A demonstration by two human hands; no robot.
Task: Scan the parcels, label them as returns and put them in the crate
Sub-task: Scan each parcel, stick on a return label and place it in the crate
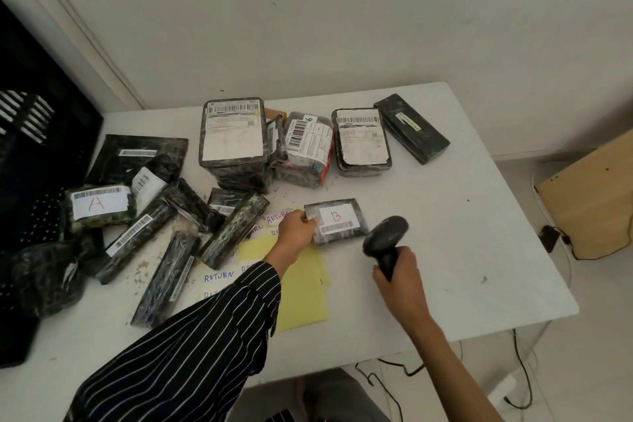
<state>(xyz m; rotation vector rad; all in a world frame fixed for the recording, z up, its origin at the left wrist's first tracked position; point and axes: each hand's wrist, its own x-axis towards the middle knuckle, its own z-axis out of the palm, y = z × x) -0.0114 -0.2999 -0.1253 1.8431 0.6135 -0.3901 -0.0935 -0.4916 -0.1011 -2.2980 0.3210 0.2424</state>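
— Striped sleeve [191,336] stretched forward, left hand [296,228] pinching the left edge of the parcel marked B [337,221], which lies flat on the white table [479,250].
— And the right hand [399,271]?
— Wrapped round the black scanner [385,240], whose head is just beside that parcel. The black crate [34,154] is far left.

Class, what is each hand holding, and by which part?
The left hand pinches the parcel marked B at its left edge; the right hand grips the black scanner by its handle.
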